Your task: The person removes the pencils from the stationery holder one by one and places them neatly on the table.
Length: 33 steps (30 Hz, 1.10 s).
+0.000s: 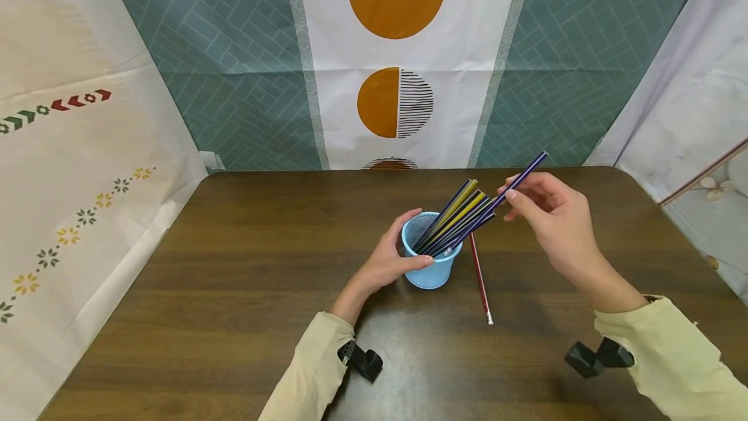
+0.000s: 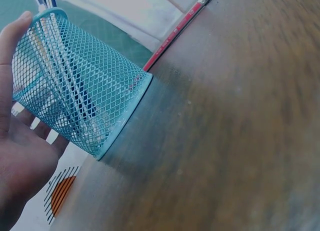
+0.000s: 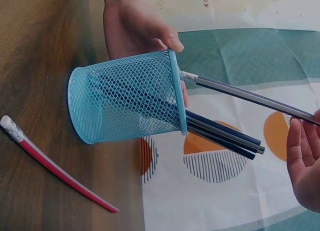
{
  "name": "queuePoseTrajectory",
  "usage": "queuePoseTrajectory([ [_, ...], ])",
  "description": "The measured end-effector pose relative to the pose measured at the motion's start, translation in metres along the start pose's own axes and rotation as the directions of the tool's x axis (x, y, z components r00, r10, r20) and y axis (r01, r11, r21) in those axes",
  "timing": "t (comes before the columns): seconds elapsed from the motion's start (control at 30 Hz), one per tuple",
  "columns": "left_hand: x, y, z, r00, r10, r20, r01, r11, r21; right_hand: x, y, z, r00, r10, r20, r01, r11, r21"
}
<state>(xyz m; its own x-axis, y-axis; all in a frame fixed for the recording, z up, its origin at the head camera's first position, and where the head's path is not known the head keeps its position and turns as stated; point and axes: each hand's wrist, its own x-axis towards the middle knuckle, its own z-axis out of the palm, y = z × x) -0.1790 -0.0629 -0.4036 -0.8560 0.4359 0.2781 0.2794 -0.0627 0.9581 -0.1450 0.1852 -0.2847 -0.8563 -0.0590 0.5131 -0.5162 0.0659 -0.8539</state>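
Observation:
A light blue mesh pencil cup (image 1: 429, 276) stands on the table, holding several dark blue and yellow striped pencils (image 1: 458, 216) that lean to the right. My left hand (image 1: 380, 265) grips the cup from its left side, thumb across the front near the rim and fingers round the back. Thumb and fingers of my right hand (image 1: 555, 216) pinch a blue striped pencil (image 1: 530, 167) near its upper end, above and right of the cup. In the right wrist view, that pencil's eraser end (image 3: 189, 77) is right at the cup's rim.
A red pencil (image 1: 479, 271) with a white eraser lies on the brown wooden table (image 1: 234, 317), just right of the cup. Behind the table's far edge hangs a teal and white patterned cloth (image 1: 245, 70). Pale cloths hang at both sides.

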Motion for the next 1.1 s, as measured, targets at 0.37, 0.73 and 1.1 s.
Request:
queuePoseTrajectory([
  [0.37, 0.0, 0.001, 0.001, 1.0, -0.01, 0.005, 0.01, 1.0, 0.003, 0.003, 0.003, 0.0, 0.999, 0.008, 0.036, -0.013, 0.99, 0.137],
  [0.73, 0.0, 0.001, 0.0, 1.0, -0.011, 0.006, 0.011, 1.0, 0.005, 0.002, 0.007, -0.004, 0.997, 0.039, 0.07, -0.05, 0.986, 0.159],
  [1.1, 0.0, 0.0, 0.0, 1.0, -0.012, 0.003, 0.012, 1.0, 0.001, 0.002, 0.016, -0.02, 0.994, 0.096, 0.045, -0.098, 0.994, 0.048],
])
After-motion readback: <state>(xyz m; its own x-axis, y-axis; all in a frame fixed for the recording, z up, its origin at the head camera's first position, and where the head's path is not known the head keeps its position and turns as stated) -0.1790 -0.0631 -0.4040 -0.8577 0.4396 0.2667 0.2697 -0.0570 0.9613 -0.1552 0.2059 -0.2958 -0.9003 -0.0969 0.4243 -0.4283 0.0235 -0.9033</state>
